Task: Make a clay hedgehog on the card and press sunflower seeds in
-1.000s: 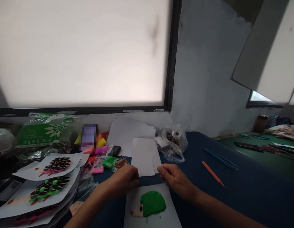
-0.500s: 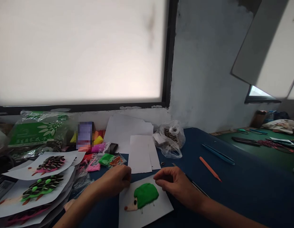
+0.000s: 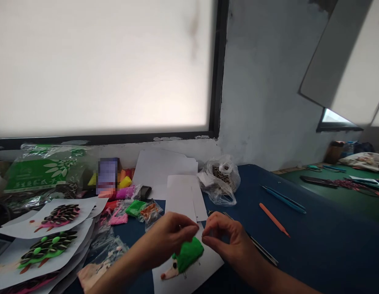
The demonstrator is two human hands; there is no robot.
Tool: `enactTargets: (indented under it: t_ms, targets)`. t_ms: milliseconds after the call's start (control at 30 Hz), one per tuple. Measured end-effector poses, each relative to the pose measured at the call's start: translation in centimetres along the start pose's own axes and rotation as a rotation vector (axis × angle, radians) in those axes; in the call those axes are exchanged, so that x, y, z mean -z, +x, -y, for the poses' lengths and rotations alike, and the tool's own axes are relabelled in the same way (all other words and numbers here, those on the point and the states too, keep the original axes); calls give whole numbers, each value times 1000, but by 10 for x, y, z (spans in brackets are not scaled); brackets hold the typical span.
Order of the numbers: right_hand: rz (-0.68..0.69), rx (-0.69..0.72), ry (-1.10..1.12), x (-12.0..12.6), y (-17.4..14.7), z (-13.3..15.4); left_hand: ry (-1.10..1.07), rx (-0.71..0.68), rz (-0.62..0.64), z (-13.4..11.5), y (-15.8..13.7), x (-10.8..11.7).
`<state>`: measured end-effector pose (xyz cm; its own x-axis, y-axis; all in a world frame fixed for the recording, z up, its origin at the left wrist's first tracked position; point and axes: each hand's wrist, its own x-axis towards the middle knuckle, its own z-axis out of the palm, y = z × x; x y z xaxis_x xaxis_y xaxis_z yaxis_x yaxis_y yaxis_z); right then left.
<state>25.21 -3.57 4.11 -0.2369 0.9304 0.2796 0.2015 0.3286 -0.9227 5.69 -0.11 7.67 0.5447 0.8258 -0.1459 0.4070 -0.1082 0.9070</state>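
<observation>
A white card (image 3: 204, 277) lies before me on the blue table. On it is a hedgehog with a green clay body (image 3: 191, 251), a pale clay face with a black eye and a brown nose; thin drawn legs show under it. Over the card's upper part hovers my left hand (image 3: 175, 234), its thumb and forefinger pinched together. Opposite it, above the card's right side, my right hand (image 3: 224, 237) pinches too, fingertips close to the left ones. Anything between the fingers is too small to make out. The left hand hides part of the green body.
At left, finished hedgehog cards (image 3: 54, 249) with seed spines are stacked beside bagged coloured clay (image 3: 136, 208). Blank paper (image 3: 180, 192) and a plastic bag of seeds (image 3: 221, 175) stand behind. On the right lie an orange clay tool (image 3: 274, 220), blue tweezers (image 3: 282, 199) and metal tweezers (image 3: 264, 250).
My left hand has moved right, from the card's upper left corner to over the green body, meeting my right hand. The right hand has barely shifted. The view has moved slightly.
</observation>
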Motion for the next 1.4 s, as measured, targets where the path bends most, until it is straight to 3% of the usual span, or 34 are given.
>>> enactTargets:
  t_ms: [67,167,433,633,867,1100,1267,1400]
  targets:
    - [-9,54,1,0,-2,2,-179,-6,73,-1,1,-10]
    - [-13,78,-11,0,-5,6,-317,9,46,3,4,-17]
    - [13,-117,-85,5,-5,13,-277,37,151,5,2,-18]
    - [45,-141,-26,11,-3,15,-264,46,190,3,0,-19]
    - [150,-230,206,11,-2,12,-334,32,24,-1,1,-22]
    - [124,-234,191,13,-1,14,-382,-2,-81,2,3,-12]
    - [165,-210,220,13,-2,14,-310,51,48,-5,-1,-20]
    - [169,-200,230,11,-5,13,-387,42,109,-8,-6,-27]
